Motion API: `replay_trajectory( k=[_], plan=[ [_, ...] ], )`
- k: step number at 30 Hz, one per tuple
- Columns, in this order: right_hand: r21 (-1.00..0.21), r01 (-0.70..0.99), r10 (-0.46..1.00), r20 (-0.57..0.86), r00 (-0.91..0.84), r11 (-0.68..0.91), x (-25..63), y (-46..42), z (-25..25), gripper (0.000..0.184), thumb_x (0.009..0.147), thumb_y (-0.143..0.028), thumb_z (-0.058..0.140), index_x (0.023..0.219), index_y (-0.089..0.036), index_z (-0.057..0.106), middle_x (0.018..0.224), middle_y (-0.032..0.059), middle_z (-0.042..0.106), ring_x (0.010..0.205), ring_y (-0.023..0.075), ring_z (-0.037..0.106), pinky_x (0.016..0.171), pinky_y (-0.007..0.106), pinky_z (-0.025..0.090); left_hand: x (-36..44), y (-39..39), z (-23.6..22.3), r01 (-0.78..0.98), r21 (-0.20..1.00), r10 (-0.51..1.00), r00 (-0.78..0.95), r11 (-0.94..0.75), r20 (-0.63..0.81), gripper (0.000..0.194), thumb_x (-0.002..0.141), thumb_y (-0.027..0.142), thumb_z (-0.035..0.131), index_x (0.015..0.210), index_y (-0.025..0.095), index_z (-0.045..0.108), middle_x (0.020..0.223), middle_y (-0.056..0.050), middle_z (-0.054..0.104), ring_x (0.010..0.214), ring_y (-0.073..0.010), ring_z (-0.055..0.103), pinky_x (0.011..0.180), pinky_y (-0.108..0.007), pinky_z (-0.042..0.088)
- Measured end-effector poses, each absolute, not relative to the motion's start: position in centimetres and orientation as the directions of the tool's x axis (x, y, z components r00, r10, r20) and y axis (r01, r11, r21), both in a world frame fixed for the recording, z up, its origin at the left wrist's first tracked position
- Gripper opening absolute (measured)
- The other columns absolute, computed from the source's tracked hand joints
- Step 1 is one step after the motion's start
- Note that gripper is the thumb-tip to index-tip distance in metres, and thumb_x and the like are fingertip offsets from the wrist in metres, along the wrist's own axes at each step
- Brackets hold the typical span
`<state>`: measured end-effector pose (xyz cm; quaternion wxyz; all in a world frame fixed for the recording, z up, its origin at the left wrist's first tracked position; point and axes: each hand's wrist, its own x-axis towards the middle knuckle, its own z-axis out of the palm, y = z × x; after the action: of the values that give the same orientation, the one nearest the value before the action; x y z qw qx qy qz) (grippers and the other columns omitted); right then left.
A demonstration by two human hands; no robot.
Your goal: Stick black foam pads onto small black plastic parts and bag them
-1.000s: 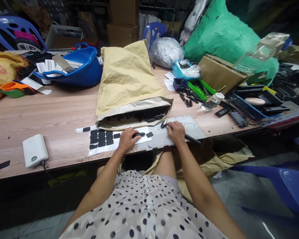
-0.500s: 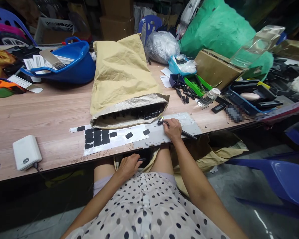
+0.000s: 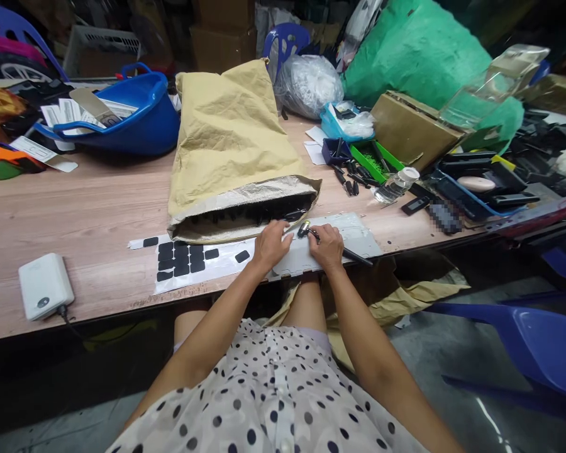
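Note:
My right hand (image 3: 326, 247) is closed around what looks like a small hammer, its shiny metal head (image 3: 304, 229) on the grey board (image 3: 353, 231) and its black handle (image 3: 358, 257) showing beyond my hand. My left hand (image 3: 271, 245) rests palm down over the left part of the board, thumb and forefinger apart, with nothing visible between them. Just beyond it is the mouth of a tan paper bag (image 3: 231, 138), with dark slim pieces (image 3: 290, 216) inside. Left of that hand, black rounded stickers (image 3: 182, 259) lie on a white sheet (image 3: 226, 270).
A white power bank (image 3: 46, 286) with a cable sits at the table's left. Behind it stands a blue basin (image 3: 146, 119) of boxes. To the right are a green tray (image 3: 375, 160), a clear bottle (image 3: 396, 185) and a blue tray (image 3: 469, 204) of dark parts. A blue chair (image 3: 523, 340) stands at right.
My left hand has risen from my lap, where it held a dark slim piece, to the board beside the bag's mouth. It now covers one sticker. My right hand stays nearly still.

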<state>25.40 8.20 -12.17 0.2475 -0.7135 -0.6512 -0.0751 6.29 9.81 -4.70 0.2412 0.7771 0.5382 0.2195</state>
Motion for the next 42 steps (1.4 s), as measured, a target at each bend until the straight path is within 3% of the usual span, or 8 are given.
replay_trajectory(
  k=[4,7,9,15,21,30,37,42],
  plan=[
    [-0.254,0.967,0.891,0.434,0.131,-0.018,25.4,8.2,-12.1,0.018,0.089,-0.024,0.056,0.098,-0.022,0.072,0.092,0.008,0.062,0.091,0.0247,0.049,0.079,0.034,0.036,9.6,14.7,-5.4,0.8,0.536,0.961,0.261,-0.27,0.096,0.028,0.089,0.019,0.061,0.116,0.025,0.067,0.116,-0.008,0.063,0.111,-0.0253,0.061,0.093,-0.035,0.05],
    [-0.256,0.966,0.89,0.435,0.135,-0.022,25.4,8.1,-12.0,0.018,0.088,-0.024,0.057,0.097,-0.022,0.072,0.091,0.0076,0.063,0.09,0.0244,0.05,0.078,0.034,0.036,10.7,16.1,-5.7,0.839,0.484,0.96,0.28,-0.249,0.009,0.024,0.087,0.017,0.063,0.109,0.024,0.068,0.115,-0.009,0.063,0.109,-0.0272,0.06,0.091,-0.037,0.049],
    [-0.259,0.966,0.893,0.428,0.141,-0.028,25.4,8.1,-11.9,0.018,0.087,-0.024,0.057,0.097,-0.022,0.072,0.091,0.0075,0.063,0.091,0.0244,0.05,0.079,0.034,0.037,10.6,16.1,-5.8,0.833,0.48,0.955,0.295,-0.275,0.034,0.019,0.087,0.019,0.063,0.104,0.024,0.069,0.114,-0.009,0.063,0.108,-0.0277,0.06,0.091,-0.038,0.048],
    [-0.267,0.963,0.898,0.416,0.145,-0.032,25.3,8.0,-11.6,0.019,0.087,-0.023,0.057,0.098,-0.022,0.072,0.092,0.0077,0.064,0.092,0.0244,0.051,0.08,0.034,0.038,5.7,12.7,-6.6,0.745,0.539,0.919,0.319,-0.394,0.231,0.015,0.087,0.024,0.065,0.102,0.025,0.069,0.098,-0.006,0.065,0.099,-0.026,0.056,0.088,-0.038,0.046],
    [-0.277,0.957,0.884,0.422,0.203,-0.088,25.3,7.8,-11.5,0.02,0.085,-0.021,0.058,0.099,-0.02,0.072,0.095,0.0088,0.064,0.094,0.0254,0.052,0.081,0.035,0.038,-0.4,9.0,-9.5,0.712,0.607,0.935,0.295,-0.353,0.198,0.012,0.084,0.027,0.07,0.096,0.024,0.072,0.091,-0.004,0.066,0.093,-0.0249,0.057,0.087,-0.039,0.047],
    [-0.252,0.961,0.879,0.424,0.219,-0.117,25.5,7.9,-11.6,0.013,0.086,-0.024,0.059,0.09,-0.021,0.071,0.092,0.0084,0.064,0.091,0.0249,0.053,0.077,0.034,0.039,-1.9,9.3,-10.6,0.621,0.704,0.933,0.305,-0.346,0.19,0.011,0.08,0.028,0.072,0.09,0.023,0.071,0.09,-0.003,0.066,0.09,-0.0236,0.059,0.084,-0.038,0.05],
    [-0.361,0.932,0.805,0.55,0.225,-0.014,24.3,6.8,-10.6,0.022,0.094,-0.027,0.049,0.099,-0.023,0.07,0.093,0.0074,0.066,0.087,0.0214,0.06,0.075,0.031,0.046,-1.4,9.3,-10.8,0.626,0.718,0.948,0.277,-0.304,0.16,0.008,0.079,0.028,0.072,0.086,0.024,0.072,0.083,-0.001,0.064,0.087,-0.0221,0.058,0.08,-0.035,0.049],
    [-0.487,0.834,0.837,0.545,0.056,0.261,19.5,5.0,-8.5,0.028,0.099,-0.03,0.044,0.109,-0.024,0.07,0.093,0.0067,0.069,0.087,0.0197,0.063,0.081,0.031,0.052,-1.2,9.3,-10.8,0.633,0.716,0.95,0.277,-0.293,0.143,0.009,0.079,0.026,0.073,0.087,0.024,0.072,0.085,-0.001,0.065,0.088,-0.0217,0.058,0.083,-0.036,0.049]
  ],
)
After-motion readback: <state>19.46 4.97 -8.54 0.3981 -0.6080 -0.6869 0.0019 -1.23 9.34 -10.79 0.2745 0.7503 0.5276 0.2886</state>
